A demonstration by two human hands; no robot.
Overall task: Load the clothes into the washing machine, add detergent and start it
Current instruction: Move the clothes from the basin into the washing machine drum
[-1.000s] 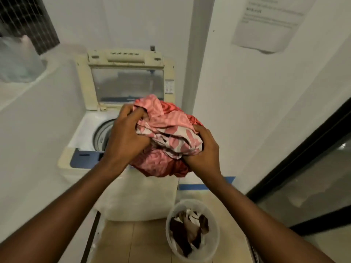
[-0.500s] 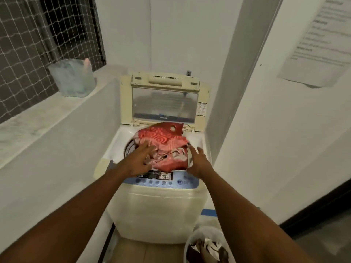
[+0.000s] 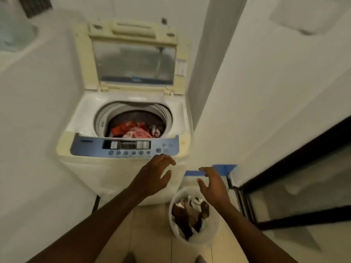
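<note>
Fingers (image 3: 168,161) of the left hand (image 3: 152,178) and of the right hand (image 3: 213,186) are spread and loosely bent, gripping nothing, low in the centre of the frame. The right hand is over a white round plastic basket (image 3: 208,237) of dark brown and white garments (image 3: 187,215). Above them stands the cream top-loading washing machine (image 3: 117,175) with a blue control panel (image 3: 91,147) and its glass-windowed lid (image 3: 133,61) raised upright; crumpled red and pink patterned clothes (image 3: 133,130) lie inside its drum at mid-frame.

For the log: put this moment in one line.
left hand: open | right hand: open, above basket | red clothes: in drum | lid: up
</note>
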